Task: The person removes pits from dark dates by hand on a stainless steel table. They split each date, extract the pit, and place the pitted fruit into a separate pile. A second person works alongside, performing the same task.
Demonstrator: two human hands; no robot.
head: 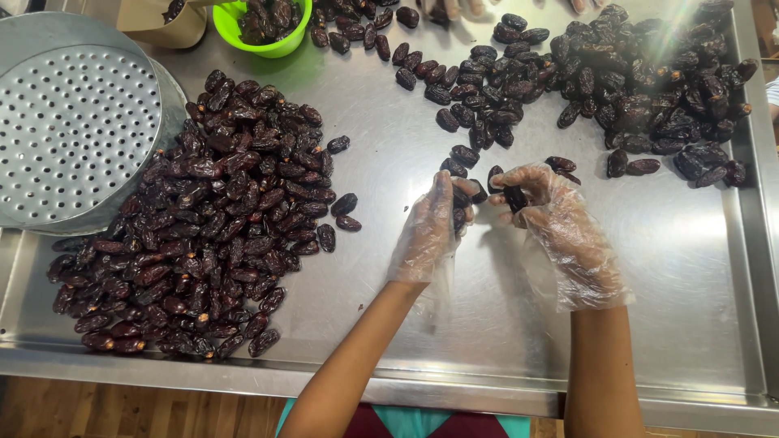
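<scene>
Both my hands wear clear plastic gloves over a steel table [454, 324]. My left hand [430, 227] is curled around several dark dates, one showing at its fingertips. My right hand [552, 219] pinches a single dark date [514, 197] between thumb and fingers. The two hands nearly touch at the table's middle. A few loose dates [464, 154] lie just beyond them.
A big heap of brown dates [211, 219] covers the left side. A darker heap [649, 81] fills the far right. A perforated metal tray [73, 122] leans at far left. A green bowl [264, 24] with dates stands at the back. Another person's fingertips [454, 8] show at the far edge.
</scene>
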